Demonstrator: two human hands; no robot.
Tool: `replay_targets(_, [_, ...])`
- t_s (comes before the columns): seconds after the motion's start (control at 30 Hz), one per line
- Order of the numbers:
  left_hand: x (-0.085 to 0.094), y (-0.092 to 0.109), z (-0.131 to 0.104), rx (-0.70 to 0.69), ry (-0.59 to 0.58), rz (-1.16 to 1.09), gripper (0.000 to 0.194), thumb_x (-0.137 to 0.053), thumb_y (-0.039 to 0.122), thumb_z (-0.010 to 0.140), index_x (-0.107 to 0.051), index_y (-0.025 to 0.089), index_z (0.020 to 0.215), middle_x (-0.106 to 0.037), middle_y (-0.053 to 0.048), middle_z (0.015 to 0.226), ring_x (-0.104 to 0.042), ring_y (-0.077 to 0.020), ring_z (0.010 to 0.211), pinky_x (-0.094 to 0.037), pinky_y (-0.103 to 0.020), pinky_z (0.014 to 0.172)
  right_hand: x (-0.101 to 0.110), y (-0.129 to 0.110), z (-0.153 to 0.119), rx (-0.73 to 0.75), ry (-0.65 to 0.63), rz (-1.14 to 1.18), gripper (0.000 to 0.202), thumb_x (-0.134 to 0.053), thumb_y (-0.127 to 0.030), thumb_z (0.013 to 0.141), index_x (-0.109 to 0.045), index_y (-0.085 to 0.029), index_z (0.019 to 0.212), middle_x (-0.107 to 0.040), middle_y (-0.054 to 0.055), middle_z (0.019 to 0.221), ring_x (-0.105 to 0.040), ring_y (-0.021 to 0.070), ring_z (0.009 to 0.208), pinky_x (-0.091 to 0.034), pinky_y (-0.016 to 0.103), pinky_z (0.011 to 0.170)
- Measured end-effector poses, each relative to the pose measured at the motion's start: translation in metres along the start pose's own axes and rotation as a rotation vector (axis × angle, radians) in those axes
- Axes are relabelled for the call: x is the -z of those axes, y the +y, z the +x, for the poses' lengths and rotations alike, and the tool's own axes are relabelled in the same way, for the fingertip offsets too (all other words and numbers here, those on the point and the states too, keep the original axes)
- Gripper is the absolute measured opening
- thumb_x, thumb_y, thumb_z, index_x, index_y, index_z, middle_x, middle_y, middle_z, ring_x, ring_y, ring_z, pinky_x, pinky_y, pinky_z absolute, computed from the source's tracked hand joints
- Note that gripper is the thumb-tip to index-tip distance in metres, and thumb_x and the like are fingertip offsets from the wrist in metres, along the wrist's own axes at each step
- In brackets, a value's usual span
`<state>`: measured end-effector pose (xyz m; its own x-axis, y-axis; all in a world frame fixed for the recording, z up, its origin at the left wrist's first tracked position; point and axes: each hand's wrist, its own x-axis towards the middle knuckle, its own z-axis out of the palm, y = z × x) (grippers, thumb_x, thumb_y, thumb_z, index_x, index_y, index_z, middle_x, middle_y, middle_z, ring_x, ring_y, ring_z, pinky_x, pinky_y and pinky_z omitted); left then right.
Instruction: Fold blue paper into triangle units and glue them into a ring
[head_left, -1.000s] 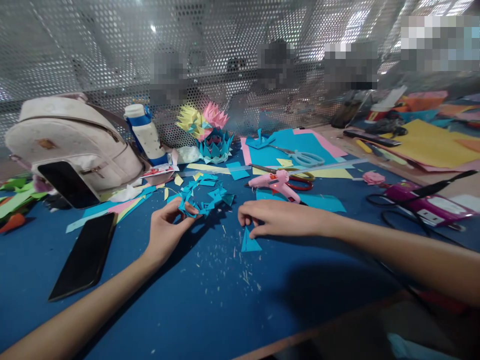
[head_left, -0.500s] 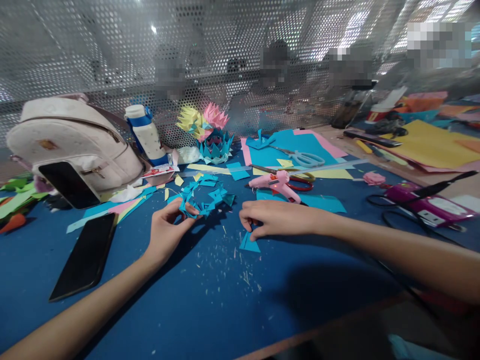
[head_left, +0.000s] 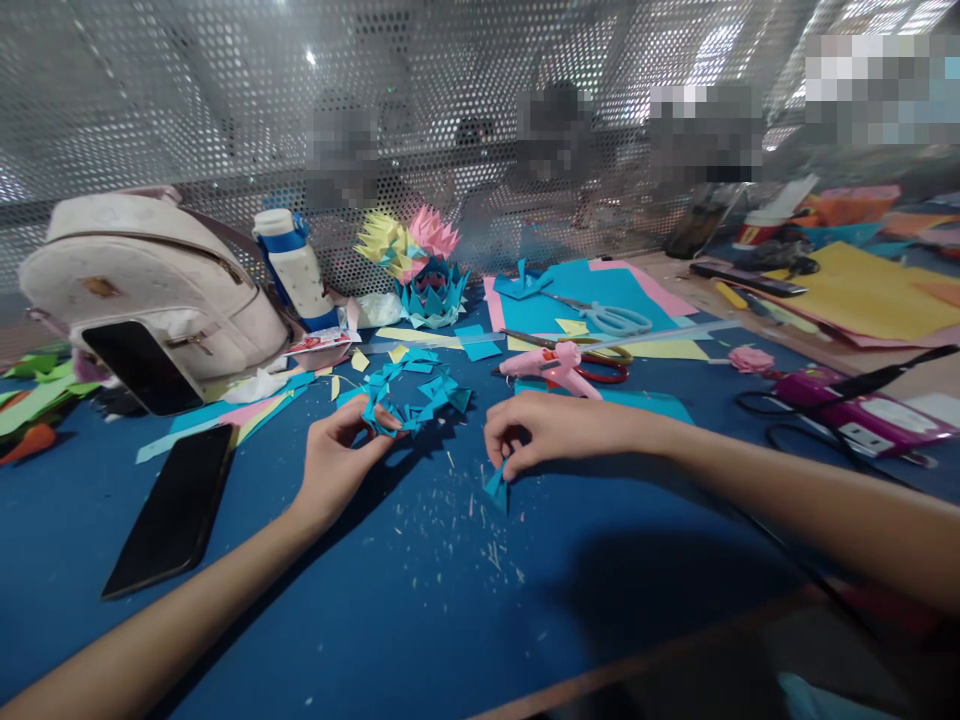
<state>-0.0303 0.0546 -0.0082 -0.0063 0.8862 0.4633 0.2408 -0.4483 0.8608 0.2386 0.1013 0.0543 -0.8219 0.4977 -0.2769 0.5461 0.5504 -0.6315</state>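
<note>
Between thumb and fingers, my left hand [head_left: 341,445] pinches the near left side of a ring of folded blue paper pieces [head_left: 431,398]. To the right of the ring, my right hand [head_left: 525,435] is closed on the top of a small folded blue paper piece [head_left: 498,490], holding it tilted just over the table. A gap separates this piece from the ring. Behind my right hand lies a pink glue gun [head_left: 551,365] with an orange light showing, and scissors with red and yellow handles [head_left: 604,370] rest beside it.
Two phones [head_left: 172,510], a backpack [head_left: 142,280] and a bottle [head_left: 294,268] are at the left. Paper flowers [head_left: 431,290] stand at the back. Light-blue scissors [head_left: 615,317] lie on coloured sheets. A purple power strip [head_left: 862,410] with cables sits right. Paper scraps dot the blue table.
My right hand has lifted the small blue piece slightly and turned it, so it shows narrower now. My left hand and the ring have stayed nearly in place.
</note>
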Motion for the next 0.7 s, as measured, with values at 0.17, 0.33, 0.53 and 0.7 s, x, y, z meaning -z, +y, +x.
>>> replay_targets(0.17, [0.0, 0.002, 0.001, -0.011, -0.012, 0.014, 0.005, -0.074, 0.021, 0.072, -0.071, 0.02, 0.068, -0.067, -0.002, 0.073, -0.06, -0.0151, 0.069, -0.049, -0.026, 0.061, 0.008, -0.005, -0.001, -0.048, 0.058, 0.156, 0.017, -0.074, -0.032, 0.077, -0.074, -0.015, 0.081, -0.071, 0.002, 0.074, -0.061, 0.0132, 0.068, -0.042, 0.024, 0.059])
replay_targets(0.33, [0.001, 0.0, 0.0, -0.022, -0.018, 0.025, 0.005, -0.072, 0.017, 0.073, -0.071, 0.02, 0.069, -0.067, -0.001, 0.073, -0.06, -0.0146, 0.069, -0.048, -0.025, 0.062, 0.022, -0.025, -0.003, 0.09, 0.276, 0.055, 0.008, -0.075, -0.027, 0.077, -0.075, -0.018, 0.077, -0.073, 0.001, 0.076, -0.061, 0.0121, 0.068, -0.043, 0.024, 0.064])
replay_targets(0.53, [0.001, 0.0, -0.002, -0.046, -0.046, 0.044, 0.007, -0.071, 0.015, 0.073, -0.071, 0.02, 0.069, -0.068, -0.001, 0.074, -0.063, -0.0159, 0.075, -0.048, -0.028, 0.07, 0.023, -0.05, 0.007, 0.155, 0.649, -0.466, 0.01, -0.067, -0.016, 0.087, -0.074, -0.019, 0.081, -0.069, 0.001, 0.087, -0.059, 0.0141, 0.081, -0.036, 0.027, 0.068])
replay_targets(0.7, [0.0, 0.003, -0.002, -0.049, -0.072, 0.045, 0.008, -0.071, 0.016, 0.073, -0.07, 0.021, 0.067, -0.067, -0.001, 0.074, -0.062, -0.0165, 0.075, -0.049, -0.029, 0.072, 0.013, -0.062, 0.024, 0.104, 0.534, -0.731, 0.017, -0.059, -0.018, 0.095, -0.074, -0.02, 0.088, -0.064, 0.005, 0.09, -0.053, 0.0174, 0.086, -0.028, 0.03, 0.063])
